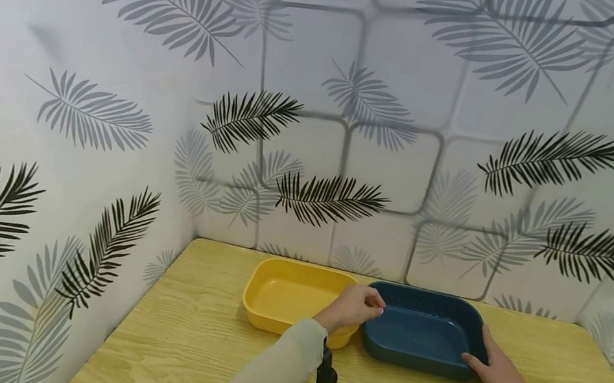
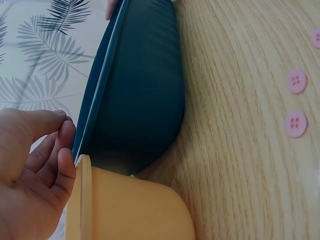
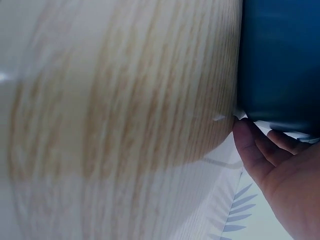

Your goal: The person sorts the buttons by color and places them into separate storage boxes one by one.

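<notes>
Above the side where the two basins meet, my left hand point(image 1: 352, 307) pinches a small pale pink button point(image 1: 382, 311) between thumb and forefinger. In the left wrist view the thumb and forefinger tips meet, and the button is hidden there. My right hand point(image 1: 506, 378) grips the right end of the dark blue basin point(image 1: 418, 362), its thumb over the rim and its fingers along the outer wall. To the left stands a yellow basin point(image 1: 265, 322), its near right corner partly behind the left wrist. Several pink buttons point(image 2: 295, 124) lie on the table in front of the basins.
A table point(image 1: 193, 332) with a light wood grain carries both basins side by side. Behind it and to the left rise walls point(image 1: 313, 146) patterned with grey and black leaves. A small black camera point(image 1: 326, 371) sits on the left wrist.
</notes>
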A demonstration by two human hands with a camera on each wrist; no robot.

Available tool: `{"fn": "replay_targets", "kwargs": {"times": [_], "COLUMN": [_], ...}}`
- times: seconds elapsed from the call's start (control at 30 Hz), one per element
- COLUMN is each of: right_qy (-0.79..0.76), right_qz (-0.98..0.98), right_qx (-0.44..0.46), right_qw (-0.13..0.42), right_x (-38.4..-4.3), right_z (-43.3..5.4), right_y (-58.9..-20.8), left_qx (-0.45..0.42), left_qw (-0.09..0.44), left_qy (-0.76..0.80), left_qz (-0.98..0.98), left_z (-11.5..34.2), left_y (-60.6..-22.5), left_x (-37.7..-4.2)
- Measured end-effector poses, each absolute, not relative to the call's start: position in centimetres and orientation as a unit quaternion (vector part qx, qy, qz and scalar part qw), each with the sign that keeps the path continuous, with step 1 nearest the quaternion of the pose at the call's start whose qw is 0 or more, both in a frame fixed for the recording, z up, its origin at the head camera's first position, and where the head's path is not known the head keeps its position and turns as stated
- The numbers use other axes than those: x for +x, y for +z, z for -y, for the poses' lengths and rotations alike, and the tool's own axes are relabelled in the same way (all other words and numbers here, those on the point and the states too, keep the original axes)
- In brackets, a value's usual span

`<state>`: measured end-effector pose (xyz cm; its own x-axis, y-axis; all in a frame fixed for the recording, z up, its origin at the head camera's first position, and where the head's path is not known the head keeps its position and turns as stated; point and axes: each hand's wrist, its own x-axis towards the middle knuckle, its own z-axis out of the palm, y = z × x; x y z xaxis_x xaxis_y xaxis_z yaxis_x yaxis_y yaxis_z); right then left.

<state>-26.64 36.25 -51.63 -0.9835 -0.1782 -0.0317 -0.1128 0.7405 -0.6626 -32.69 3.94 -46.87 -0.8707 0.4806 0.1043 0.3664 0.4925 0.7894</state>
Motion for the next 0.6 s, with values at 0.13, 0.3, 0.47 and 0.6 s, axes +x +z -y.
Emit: {"fn": "replay_targets", "kwargs": {"times": [0.13, 0.3, 0.47, 0.6], "right_qy": [-0.346, -0.346, -0.347, -0.346], "right_qz": [-0.934, -0.934, -0.934, -0.934], "right_qx": [-0.080, -0.080, -0.082, -0.082], "right_qw": [0.036, 0.037, 0.033, 0.035], "right_x": [-26.63, -26.56, -26.54, -26.56], "right_z": [-36.15, -36.08, -36.09, -36.13], "right_y": [-51.55, -51.46, -51.52, -51.55], "left_qx": [0.240, 0.227, 0.209, 0.201], "left_qw": [0.064, 0.071, 0.082, 0.084], "left_qy": [0.437, 0.448, 0.459, 0.461], "left_qz": [-0.864, -0.862, -0.860, -0.861], "left_z": [-3.99, -3.97, -4.00, -4.03], "left_y": [-47.01, -47.10, -47.25, -47.24], "left_x": [-32.75, -32.76, -32.77, -32.82]}}
